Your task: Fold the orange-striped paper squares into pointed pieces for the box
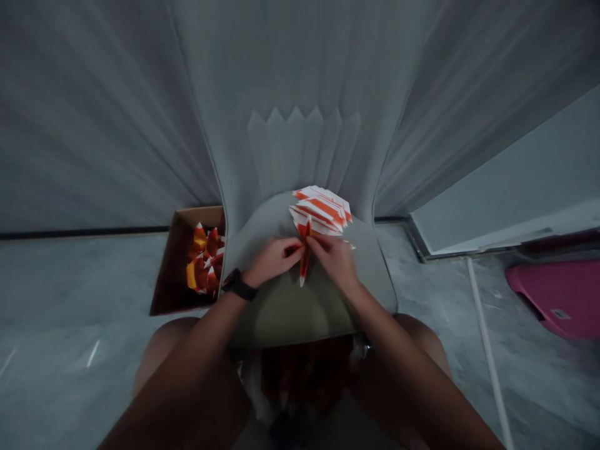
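Between my two hands, above the chair seat [276,319], is a narrow folded paper piece [304,269] in red-orange with white pointed tips. My left hand [276,257], below a black wristwatch, pinches it from the left side. From the right, my right hand [335,257] pinches the same piece near its middle. Just beyond my fingers, a fanned pile of red-and-white paper pieces [323,206] lies at the back of the seat. The fine folds of the held piece are too small to make out.
A cardboard box [171,275] with several folded red, orange and gold paper shapes [204,259] stands on the floor left of the chair. The chair's backrest [300,75] rises ahead. A pink plastic object [557,294] is at the far right. Red material [304,369] lies below the seat's front edge.
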### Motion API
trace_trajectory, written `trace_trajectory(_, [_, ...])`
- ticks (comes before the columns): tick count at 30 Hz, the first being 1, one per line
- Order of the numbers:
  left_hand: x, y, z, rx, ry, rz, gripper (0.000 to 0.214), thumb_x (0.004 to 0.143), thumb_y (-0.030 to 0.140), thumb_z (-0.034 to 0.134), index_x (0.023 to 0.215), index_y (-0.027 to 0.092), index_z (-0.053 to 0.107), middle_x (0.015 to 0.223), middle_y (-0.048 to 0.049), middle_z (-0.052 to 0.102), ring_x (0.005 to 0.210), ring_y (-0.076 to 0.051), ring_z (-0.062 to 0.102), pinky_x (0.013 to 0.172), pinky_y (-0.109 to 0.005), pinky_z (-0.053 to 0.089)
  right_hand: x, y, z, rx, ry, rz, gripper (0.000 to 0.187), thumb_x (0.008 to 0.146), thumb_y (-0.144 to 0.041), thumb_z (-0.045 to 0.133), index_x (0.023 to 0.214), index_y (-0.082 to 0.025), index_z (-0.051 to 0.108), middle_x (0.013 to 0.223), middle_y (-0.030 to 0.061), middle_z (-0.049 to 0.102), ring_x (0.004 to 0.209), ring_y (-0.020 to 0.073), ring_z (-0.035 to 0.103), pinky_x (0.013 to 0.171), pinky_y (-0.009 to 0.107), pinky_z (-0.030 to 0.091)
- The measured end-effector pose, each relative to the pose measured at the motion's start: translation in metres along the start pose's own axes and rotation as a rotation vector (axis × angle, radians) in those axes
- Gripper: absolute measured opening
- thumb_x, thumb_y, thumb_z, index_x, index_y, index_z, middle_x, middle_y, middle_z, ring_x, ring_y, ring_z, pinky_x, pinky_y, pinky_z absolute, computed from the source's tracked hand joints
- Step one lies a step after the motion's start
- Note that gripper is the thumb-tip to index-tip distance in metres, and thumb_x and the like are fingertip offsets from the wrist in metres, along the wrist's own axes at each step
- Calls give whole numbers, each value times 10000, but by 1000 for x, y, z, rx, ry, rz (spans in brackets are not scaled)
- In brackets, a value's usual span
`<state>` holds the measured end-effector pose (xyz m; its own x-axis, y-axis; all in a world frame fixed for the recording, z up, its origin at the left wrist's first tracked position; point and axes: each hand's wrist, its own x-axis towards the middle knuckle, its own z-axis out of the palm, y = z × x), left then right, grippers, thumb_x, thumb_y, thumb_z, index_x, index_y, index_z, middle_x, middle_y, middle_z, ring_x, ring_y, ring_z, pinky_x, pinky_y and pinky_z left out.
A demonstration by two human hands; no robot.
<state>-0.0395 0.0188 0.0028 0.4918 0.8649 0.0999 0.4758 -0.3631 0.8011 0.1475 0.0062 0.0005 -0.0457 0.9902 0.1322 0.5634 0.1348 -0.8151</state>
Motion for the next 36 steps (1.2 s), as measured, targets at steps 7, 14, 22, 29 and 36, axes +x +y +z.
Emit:
trace_trajectory(7, [0, 5, 3, 35, 41, -38, 297, 979, 371, 478, 868, 172, 668, 739, -1, 677, 610, -118, 542, 594, -255, 392, 3, 17, -3, -4, -5, 53, 377, 967, -375, 475, 870, -158, 767, 749, 59, 738, 680, 189, 639, 607, 260, 426])
trace_trajectory(14, [0, 4, 10, 68, 182, -91, 314, 939, 478, 559, 950, 192, 688, 871, -34, 747, 715, -155, 640, 672, -280, 459, -7, 2, 0, -247, 31, -40, 328, 973, -355, 488, 906, -184, 759, 760, 81, 725, 660, 194, 612, 621, 285, 376])
trace_trajectory(22, [1, 7, 13, 29, 199, -73, 329, 960, 450, 515, 920, 176, 693, 842, -30, 727, 713, -149, 602, 620, -257, 424, -13, -2, -5, -20, -27, -45, 348, 965, -409, 501, 884, -200, 768, 776, 57, 747, 680, 197, 626, 647, 293, 430])
trace_trajectory(29, [1, 8, 11, -12, 206, -28, 315, 986, 408, 472, 938, 171, 674, 767, -5, 657, 639, -124, 526, 604, -250, 383, -9, 5, -19, 97, -39, -35, 365, 941, -424, 517, 921, -170, 779, 836, 67, 758, 741, 204, 654, 693, 295, 473])
trace_trajectory(36, [3, 7, 5, -141, 144, -33, 350, 994, 452, 454, 857, 167, 604, 708, 4, 580, 625, -121, 484, 590, -243, 378, -2, 7, -28, 331, -126, 75, 339, 882, -465, 577, 859, -184, 767, 813, 39, 752, 764, 193, 661, 724, 298, 510])
